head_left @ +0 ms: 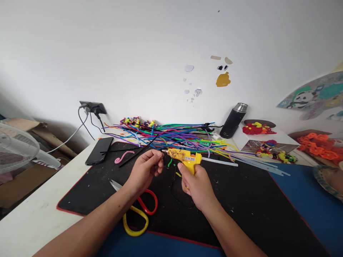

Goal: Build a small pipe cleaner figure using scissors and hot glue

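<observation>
My right hand [197, 184] grips a yellow hot glue gun [184, 157] by its handle, its nozzle pointing left. A translucent glue stick [219, 161] sticks out of the gun's back. My left hand [148, 166] is closed in a pinch right at the nozzle tip, on what looks like a black pipe cleaner; the fingers hide most of the held part. Black pipe cleaners [134, 156] stretch out to the left behind this hand. Below my left forearm lie scissors [135, 233] with one red and one yellow handle loop, partly covered by the arm.
A black mat [249, 200] covers much of the table. Many coloured pipe cleaners [184, 134] lie along the wall. A phone [99, 151] and a pink curled piece [123, 156] are at left. A black flask [233, 120] stands behind, beside a white box [284, 137]. A fan [18, 142] stands far left.
</observation>
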The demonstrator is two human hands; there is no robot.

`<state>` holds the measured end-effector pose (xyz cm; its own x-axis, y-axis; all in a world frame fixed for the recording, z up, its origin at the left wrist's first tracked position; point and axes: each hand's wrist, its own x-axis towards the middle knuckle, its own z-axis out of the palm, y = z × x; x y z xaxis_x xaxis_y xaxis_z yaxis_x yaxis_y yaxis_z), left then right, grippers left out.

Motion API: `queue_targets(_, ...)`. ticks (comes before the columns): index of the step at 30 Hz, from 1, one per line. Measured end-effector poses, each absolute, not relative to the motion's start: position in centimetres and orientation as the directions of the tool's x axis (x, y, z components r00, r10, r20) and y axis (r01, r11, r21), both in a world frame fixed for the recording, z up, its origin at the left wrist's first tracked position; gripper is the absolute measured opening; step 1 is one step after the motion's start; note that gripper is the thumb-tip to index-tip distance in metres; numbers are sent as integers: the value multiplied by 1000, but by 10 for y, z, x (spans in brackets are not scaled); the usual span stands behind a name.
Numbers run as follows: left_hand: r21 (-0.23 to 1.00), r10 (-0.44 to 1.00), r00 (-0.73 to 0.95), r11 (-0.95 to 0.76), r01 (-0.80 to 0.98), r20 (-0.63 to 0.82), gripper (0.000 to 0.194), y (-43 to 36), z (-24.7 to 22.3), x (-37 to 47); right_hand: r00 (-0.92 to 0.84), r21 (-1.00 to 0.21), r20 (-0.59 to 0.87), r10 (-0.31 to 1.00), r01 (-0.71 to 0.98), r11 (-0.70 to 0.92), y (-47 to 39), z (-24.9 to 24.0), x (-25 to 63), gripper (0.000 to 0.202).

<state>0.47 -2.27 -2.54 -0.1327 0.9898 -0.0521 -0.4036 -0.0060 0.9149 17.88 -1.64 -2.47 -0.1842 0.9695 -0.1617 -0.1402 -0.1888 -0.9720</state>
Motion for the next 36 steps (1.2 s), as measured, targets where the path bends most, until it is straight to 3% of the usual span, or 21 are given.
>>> queue_targets(27,923,988,-131,22,-385,-78,47,-22,-26,7,-210,-968,-175,962,-140,-207,-16,-30,178,53)
queue_targets(36,918,976,-215,-49,-394,-40,46,-16,-23,-2,-193,-960,-62,979,-256,-112,-3,-34,193,56)
